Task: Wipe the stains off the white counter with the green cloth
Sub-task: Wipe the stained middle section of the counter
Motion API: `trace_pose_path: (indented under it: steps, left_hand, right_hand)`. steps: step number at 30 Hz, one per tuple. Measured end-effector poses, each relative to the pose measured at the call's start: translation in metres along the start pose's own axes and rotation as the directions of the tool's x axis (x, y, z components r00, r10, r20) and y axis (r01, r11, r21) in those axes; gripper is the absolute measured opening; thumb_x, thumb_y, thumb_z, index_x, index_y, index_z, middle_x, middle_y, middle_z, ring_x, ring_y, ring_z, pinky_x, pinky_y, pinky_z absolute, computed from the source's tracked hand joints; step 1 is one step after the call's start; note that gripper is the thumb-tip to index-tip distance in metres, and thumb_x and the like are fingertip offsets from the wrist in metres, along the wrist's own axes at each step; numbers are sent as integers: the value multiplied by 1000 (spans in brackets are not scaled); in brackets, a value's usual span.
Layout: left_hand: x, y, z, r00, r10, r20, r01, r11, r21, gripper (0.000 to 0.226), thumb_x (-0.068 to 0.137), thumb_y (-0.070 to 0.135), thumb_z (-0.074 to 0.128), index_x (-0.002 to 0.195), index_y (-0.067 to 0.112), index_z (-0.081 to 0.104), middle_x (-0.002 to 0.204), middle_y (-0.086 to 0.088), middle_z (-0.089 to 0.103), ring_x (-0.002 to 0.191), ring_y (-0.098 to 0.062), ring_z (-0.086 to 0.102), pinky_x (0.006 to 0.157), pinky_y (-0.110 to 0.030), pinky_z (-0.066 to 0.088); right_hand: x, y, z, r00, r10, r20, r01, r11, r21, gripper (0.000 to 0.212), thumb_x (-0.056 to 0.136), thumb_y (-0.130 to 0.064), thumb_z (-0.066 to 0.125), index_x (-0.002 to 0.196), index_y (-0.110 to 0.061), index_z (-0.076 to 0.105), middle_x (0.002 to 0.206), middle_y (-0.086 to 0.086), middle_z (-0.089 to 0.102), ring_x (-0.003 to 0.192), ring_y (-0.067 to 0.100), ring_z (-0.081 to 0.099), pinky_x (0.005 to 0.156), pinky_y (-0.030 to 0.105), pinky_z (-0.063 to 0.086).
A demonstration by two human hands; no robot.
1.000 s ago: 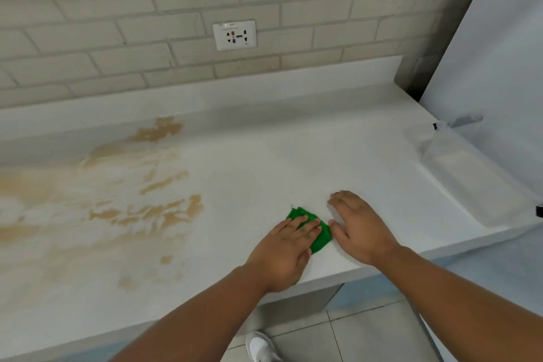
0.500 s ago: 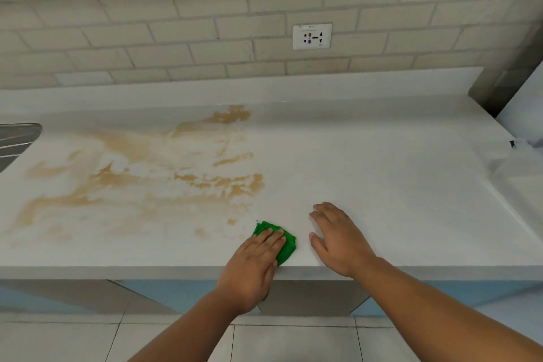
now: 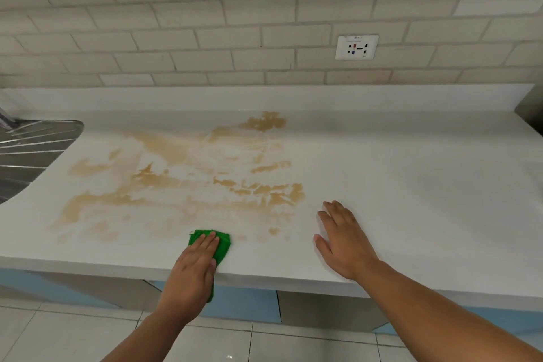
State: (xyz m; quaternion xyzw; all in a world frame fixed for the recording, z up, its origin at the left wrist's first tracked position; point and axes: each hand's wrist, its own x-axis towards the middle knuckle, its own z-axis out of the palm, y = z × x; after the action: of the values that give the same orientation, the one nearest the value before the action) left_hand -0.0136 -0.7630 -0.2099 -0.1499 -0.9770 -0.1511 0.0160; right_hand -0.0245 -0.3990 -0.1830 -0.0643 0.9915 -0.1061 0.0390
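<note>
My left hand [image 3: 192,269] presses flat, fingers straight, on the folded green cloth [image 3: 223,244] near the front edge of the white counter [image 3: 411,185]. Most of the cloth is hidden under the hand; a bit hangs over the edge. Brown smeared stains [image 3: 191,179] spread across the counter's middle and left, just beyond the cloth. My right hand [image 3: 345,239] lies flat and open on bare counter to the right of the stains.
A steel sink drainboard [image 3: 32,150] adjoins the counter at the far left. A tiled wall with a power socket [image 3: 356,47] rises behind. Blue cabinet fronts [image 3: 244,304] and a tiled floor show below the counter's edge.
My left hand has slid the cloth leftward along the front edge, away from the right hand. The view has swung left, bringing the sink into sight.
</note>
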Motion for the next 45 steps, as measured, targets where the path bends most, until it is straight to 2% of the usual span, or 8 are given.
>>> trace_pose_path:
  steps: [6, 12, 23, 30, 34, 39, 42, 45]
  left_hand:
    - [39, -11, -3, 987, -163, -9, 164, 986, 32, 71, 94, 44, 6, 152, 10, 28, 160, -3, 22, 149, -20, 17, 121, -35, 11]
    - [72, 4, 0, 986, -168, 24, 167, 986, 27, 55, 104, 27, 21, 155, 10, 13, 163, -2, 8, 151, -21, 1, 122, -34, 0]
    - [126, 100, 31, 978, 175, 110, -172, 985, -31, 54, 104, 28, 22, 156, 17, 13, 164, 3, 6, 150, -14, -2, 121, -29, -5]
    - [118, 107, 37, 842, 509, 181, -493, 861, -128, 52, 103, 23, 29, 154, 22, 23, 162, 7, 17, 150, -11, 5, 122, -29, -2]
    - [97, 77, 28, 778, 598, 192, -559, 798, -225, 50, 101, 20, 32, 152, 24, 31, 159, 10, 25, 149, -7, 10, 122, -31, 7]
    - [72, 18, 9, 858, 497, 129, -477, 864, -160, 50, 101, 22, 34, 151, 21, 33, 159, 8, 23, 149, -8, 12, 122, -26, 5]
    - [74, -2, 8, 961, 269, 64, -265, 962, -67, 57, 98, 32, 20, 152, 16, 30, 159, 2, 21, 149, -17, 16, 123, -32, 8]
    - [84, 11, 16, 1000, 9, 2, -9, 1000, -2, 59, 99, 32, 17, 153, 10, 24, 162, -4, 17, 150, -21, 11, 123, -37, 9]
  right_hand:
    - [2, -1, 9, 999, 37, -1, -37, 999, -36, 81, 89, -61, 6, 155, -17, 19, 165, 3, 2, 151, 20, -8, 122, 37, -6]
    - [4, -1, 14, 999, 46, -4, -46, 998, -33, 76, 93, -61, 10, 156, -19, 16, 165, 0, 3, 151, 15, -8, 123, 38, -3]
    - [3, 3, 16, 999, 28, -28, -27, 999, 22, 75, 94, -61, 16, 155, -17, 20, 165, 1, 8, 151, 14, -3, 123, 36, -1]
    - [2, 4, 18, 999, 8, -38, -7, 1000, 22, 89, 91, -75, 16, 155, -13, 22, 164, 4, 11, 151, 17, 1, 123, 40, 4]
    - [1, 4, 17, 1000, 3, -23, -3, 1000, -9, 94, 88, -80, 17, 155, -14, 19, 165, 3, 7, 151, 16, -2, 123, 40, 2]
    - [0, 2, 15, 1000, 13, -8, -13, 999, -33, 98, 86, -83, 13, 156, -15, 16, 165, 2, 4, 151, 16, -5, 123, 39, 2]
    - [-2, 0, 14, 1000, 28, -3, -28, 999, -24, 101, 84, -85, 13, 157, -15, 10, 165, 1, 1, 151, 14, -7, 123, 37, -1]
    - [-3, -1, 14, 999, 39, -10, -39, 999, 0, 103, 82, -86, 12, 157, -15, 7, 165, 1, 1, 151, 14, -7, 123, 35, -3]
